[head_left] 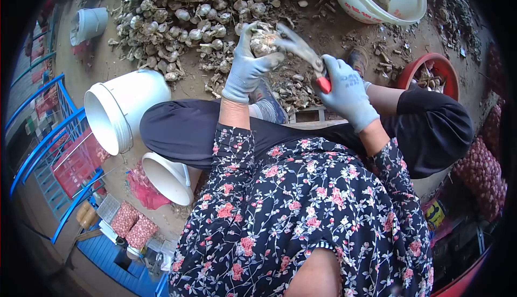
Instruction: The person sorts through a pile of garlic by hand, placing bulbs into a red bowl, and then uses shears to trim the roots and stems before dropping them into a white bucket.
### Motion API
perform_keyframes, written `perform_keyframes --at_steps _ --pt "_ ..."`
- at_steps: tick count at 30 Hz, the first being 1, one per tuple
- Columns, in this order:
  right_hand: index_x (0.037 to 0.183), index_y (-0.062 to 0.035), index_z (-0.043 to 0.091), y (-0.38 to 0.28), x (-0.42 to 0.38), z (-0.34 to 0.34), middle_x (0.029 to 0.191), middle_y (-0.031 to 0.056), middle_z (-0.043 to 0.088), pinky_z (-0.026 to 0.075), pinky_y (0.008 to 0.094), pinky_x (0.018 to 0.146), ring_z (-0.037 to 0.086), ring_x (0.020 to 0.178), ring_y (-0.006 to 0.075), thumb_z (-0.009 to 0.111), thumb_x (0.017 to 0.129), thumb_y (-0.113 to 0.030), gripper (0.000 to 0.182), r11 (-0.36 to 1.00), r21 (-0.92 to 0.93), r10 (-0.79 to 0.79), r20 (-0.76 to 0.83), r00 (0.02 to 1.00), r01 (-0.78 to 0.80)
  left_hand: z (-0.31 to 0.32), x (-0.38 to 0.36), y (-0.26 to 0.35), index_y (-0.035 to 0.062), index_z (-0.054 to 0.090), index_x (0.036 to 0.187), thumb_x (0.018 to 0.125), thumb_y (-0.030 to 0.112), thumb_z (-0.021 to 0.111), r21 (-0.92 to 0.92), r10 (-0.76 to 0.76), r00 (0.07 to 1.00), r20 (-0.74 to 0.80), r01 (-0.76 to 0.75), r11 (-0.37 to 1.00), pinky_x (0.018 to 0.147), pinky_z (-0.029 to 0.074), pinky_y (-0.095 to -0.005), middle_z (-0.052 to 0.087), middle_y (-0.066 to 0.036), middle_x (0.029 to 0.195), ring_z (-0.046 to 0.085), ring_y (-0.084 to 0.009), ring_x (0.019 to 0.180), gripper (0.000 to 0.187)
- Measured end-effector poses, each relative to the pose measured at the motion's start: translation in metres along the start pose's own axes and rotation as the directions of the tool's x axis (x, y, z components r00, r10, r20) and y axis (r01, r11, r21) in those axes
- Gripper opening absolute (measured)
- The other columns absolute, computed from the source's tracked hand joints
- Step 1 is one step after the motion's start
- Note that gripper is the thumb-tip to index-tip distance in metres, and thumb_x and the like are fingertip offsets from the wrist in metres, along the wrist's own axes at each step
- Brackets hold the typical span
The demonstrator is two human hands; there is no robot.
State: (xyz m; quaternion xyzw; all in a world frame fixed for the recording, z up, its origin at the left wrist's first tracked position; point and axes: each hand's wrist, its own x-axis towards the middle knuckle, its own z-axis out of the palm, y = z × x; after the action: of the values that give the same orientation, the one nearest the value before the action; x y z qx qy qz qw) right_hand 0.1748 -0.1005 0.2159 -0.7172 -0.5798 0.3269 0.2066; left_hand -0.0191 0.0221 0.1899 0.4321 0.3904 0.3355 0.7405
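In my gloved left hand (243,70) is a garlic bulb (264,40), the fingers and thumb wrapped around its side. My gloved right hand (347,88) grips a pair of pruning shears (306,52), a red part of the handle showing at the fingers. The blades look spread and point at the bulb; motion blur hides whether they touch it. Beyond my hands lies a large heap of garlic (199,14) with dry stems. Trimmed scraps (296,93) are scattered on the ground below, between my feet.
To the left stand a big white bucket (132,100), a smaller white bucket (169,181) and a grey-blue bucket (91,23). A cream tub (379,14) and a red basin (452,76) with garlic pieces are on the right. Full garlic sacks (482,173) lie at far right.
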Motion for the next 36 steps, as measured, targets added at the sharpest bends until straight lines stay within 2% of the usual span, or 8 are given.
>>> perform_keyframes --at_steps 2,5,12,17,19,23,28,36 --pt "0.116 -0.0072 0.045 -0.004 -0.004 -0.008 0.096 0.0140 0.058 0.044 0.0433 0.082 0.059 0.094 0.0331 0.064 0.077 -0.032 0.050 0.943 -0.316 -0.089 0.058 0.994 0.103 -0.004 -0.001 0.006 0.0042 0.041 0.127 0.063 0.002 0.079 0.004 -0.042 0.998 0.040 0.042 0.999 0.078 0.053 -0.0267 0.058 -0.006 0.106 0.060 -0.0139 0.091 0.075" --pt "0.113 -0.0076 0.044 -0.010 -0.002 -0.013 0.096 0.0123 0.057 0.042 0.0425 0.085 0.058 0.096 0.0302 0.064 0.076 -0.032 0.048 0.920 -0.376 -0.085 0.089 0.992 0.113 -0.005 -0.007 0.017 0.0034 0.038 0.132 0.059 -0.004 0.077 0.017 -0.175 0.982 0.071 0.174 0.985 0.085 0.051 -0.0285 0.055 -0.007 0.112 0.059 -0.0168 0.100 0.083" --pt "0.103 -0.0055 0.046 -0.011 -0.001 -0.012 0.094 0.0151 0.060 0.046 0.0413 0.080 0.062 0.090 0.0311 0.064 0.076 -0.031 0.041 0.915 -0.387 0.019 0.326 0.945 0.115 0.001 -0.001 0.026 0.0023 0.047 0.123 0.060 0.000 0.076 0.194 -0.200 0.962 0.184 0.164 0.967 0.081 0.050 -0.0251 0.059 -0.004 0.104 0.059 -0.0121 0.093 0.069" --pt "0.101 -0.0046 0.047 0.002 -0.002 0.006 0.089 0.0174 0.062 0.049 0.0424 0.073 0.064 0.085 0.0338 0.063 0.077 -0.030 0.038 0.946 -0.322 0.048 0.292 0.955 0.051 0.010 -0.002 0.002 0.0011 0.043 0.126 0.061 0.006 0.077 0.026 -0.208 0.968 0.138 0.206 0.978 0.085 0.049 -0.0262 0.058 -0.004 0.100 0.059 -0.0131 0.093 0.074" --pt "0.099 -0.0034 0.046 0.001 -0.006 0.012 0.089 0.0190 0.062 0.049 0.0432 0.074 0.064 0.085 0.0344 0.062 0.076 -0.027 0.037 0.963 -0.268 0.051 0.249 0.967 0.018 0.019 -0.008 -0.006 0.0005 0.039 0.124 0.059 0.007 0.077 0.358 0.122 0.991 -0.048 -0.097 0.929 0.081 0.050 -0.0276 0.057 -0.007 0.103 0.060 -0.0161 0.092 0.075" --pt "0.099 -0.0028 0.046 -0.002 -0.007 0.018 0.092 0.0210 0.063 0.050 0.0433 0.076 0.064 0.088 0.0349 0.063 0.075 -0.025 0.036 0.969 -0.246 0.111 0.312 0.944 -0.033 0.024 -0.011 -0.004 -0.0006 0.041 0.119 0.056 0.007 0.076 0.724 0.192 0.979 -0.067 -0.085 0.684 0.082 0.050 -0.0273 0.059 -0.013 0.100 0.062 -0.0178 0.089 0.072" --pt "0.097 -0.0015 0.046 0.019 0.003 0.030 0.085 0.0238 0.064 0.050 0.0461 0.075 0.063 0.084 0.0385 0.059 0.080 -0.025 0.032 0.959 -0.169 0.270 0.291 0.918 -0.229 0.011 -0.007 0.000 0.0030 0.047 0.115 0.060 0.012 0.083 0.239 -0.238 0.962 0.135 0.202 0.950 0.075 0.052 -0.0249 0.060 -0.006 0.097 0.060 -0.0117 0.084 0.066" --pt "0.100 -0.0043 0.044 0.016 -0.013 0.030 0.094 0.0218 0.060 0.048 0.0465 0.077 0.060 0.092 0.0382 0.060 0.081 -0.027 0.034 0.989 -0.127 0.111 0.238 0.965 -0.082 -0.001 0.002 -0.027 0.0020 0.044 0.115 0.063 0.010 0.080 0.388 -0.141 0.985 0.095 0.094 0.917 0.075 0.050 -0.0255 0.057 -0.003 0.091 0.058 -0.0110 0.081 0.064"
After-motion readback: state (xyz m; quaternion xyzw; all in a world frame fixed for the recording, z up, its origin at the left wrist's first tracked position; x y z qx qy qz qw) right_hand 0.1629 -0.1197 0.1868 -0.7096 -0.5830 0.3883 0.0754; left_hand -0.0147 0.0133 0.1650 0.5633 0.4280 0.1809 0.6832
